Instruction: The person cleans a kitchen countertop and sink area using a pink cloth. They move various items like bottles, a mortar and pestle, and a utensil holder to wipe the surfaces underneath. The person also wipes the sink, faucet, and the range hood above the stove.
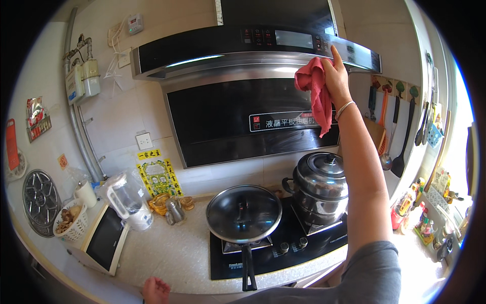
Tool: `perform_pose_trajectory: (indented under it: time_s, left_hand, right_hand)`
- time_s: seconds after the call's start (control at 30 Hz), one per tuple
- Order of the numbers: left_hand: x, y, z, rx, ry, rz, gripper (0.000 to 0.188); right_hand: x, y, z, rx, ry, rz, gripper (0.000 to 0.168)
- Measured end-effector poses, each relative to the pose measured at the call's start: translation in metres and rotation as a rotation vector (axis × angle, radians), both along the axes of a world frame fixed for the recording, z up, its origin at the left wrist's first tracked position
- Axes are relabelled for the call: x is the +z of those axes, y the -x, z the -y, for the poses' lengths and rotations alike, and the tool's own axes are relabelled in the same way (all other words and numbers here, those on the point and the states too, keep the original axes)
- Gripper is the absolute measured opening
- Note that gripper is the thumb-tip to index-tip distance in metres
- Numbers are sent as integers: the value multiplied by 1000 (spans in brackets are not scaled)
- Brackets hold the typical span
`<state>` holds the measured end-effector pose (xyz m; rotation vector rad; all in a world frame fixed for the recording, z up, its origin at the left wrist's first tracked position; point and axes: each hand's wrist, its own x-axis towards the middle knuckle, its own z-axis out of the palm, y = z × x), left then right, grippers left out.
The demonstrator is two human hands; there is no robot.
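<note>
My right hand is raised to the front panel of the black range hood. It holds a bunched pink cloth that hangs down, and its index finger points up at the panel, by the buttons right of the display. Whether the fingertip touches the panel, I cannot tell. Low at the picture's bottom edge, my left hand is by the counter's front edge with its fingers loosely curled; nothing shows in it. Below the hood, a lidded frying pan and a lidded steel steamer pot stand on the black gas hob.
On the counter at left stand a blender, a metal pitcher and a microwave with a white basket on top. Several utensils hang at right, above bottles. The pan's handle juts over the counter edge.
</note>
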<state>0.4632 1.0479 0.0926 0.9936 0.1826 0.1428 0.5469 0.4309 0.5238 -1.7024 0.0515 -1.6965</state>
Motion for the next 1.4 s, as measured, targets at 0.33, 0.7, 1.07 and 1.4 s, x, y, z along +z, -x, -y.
perform_pose_trajectory:
  time_s: [0.33, 0.7, 1.07, 1.4]
  left_hand:
    - [7, 6, 17, 49, -10, -34, 19]
    - [2, 7, 12, 90, 4, -62, 17]
    - [4, 5, 17, 70, 22, -46, 17]
    - [4, 11, 15, 85, 19, -52, 17]
  right_hand:
    - [11, -8, -3, -225, 152, -181, 74]
    - [7, -12, 2, -174, 137, -106, 74]
    - [4, -3, -9, -203, 155, -87, 75]
    - [14, -15, 6, -335, 280, -304, 77]
